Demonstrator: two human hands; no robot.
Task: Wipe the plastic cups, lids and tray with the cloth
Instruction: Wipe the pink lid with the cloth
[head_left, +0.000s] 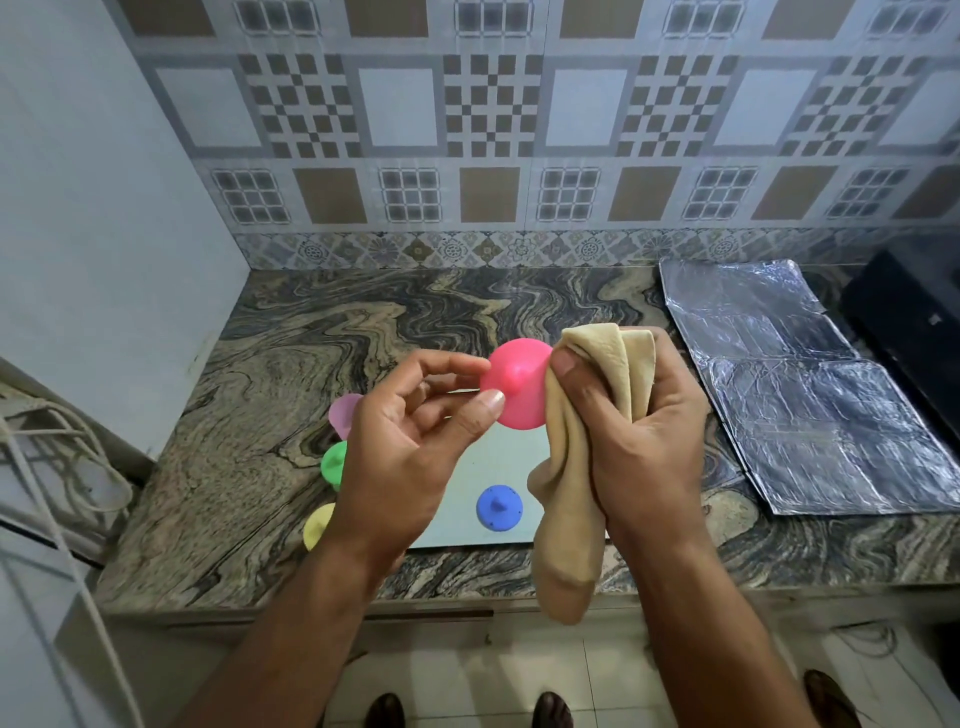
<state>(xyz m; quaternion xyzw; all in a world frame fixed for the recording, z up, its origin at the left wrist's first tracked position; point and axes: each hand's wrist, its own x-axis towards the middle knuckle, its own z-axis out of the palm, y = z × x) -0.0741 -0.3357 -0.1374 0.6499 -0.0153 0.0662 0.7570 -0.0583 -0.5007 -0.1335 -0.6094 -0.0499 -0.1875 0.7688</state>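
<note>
counter: swirled marble slab (291, 364), bare toward the wall
left hand (415, 436): pinches round pink plastic lid (517, 384)
right hand (639, 415): clutches beige cloth (571, 467) touching lid's edge

Five plastic lids show: one pink lid (519, 384) held above the tray (467, 467), one blue lid (499, 507) on the tray, and a purple lid (345, 413), green lid (334, 462) and yellow lid (318, 525) left of the tray. One cloth (582, 441). Two foil sheets (810, 384) right of the tray.
</note>
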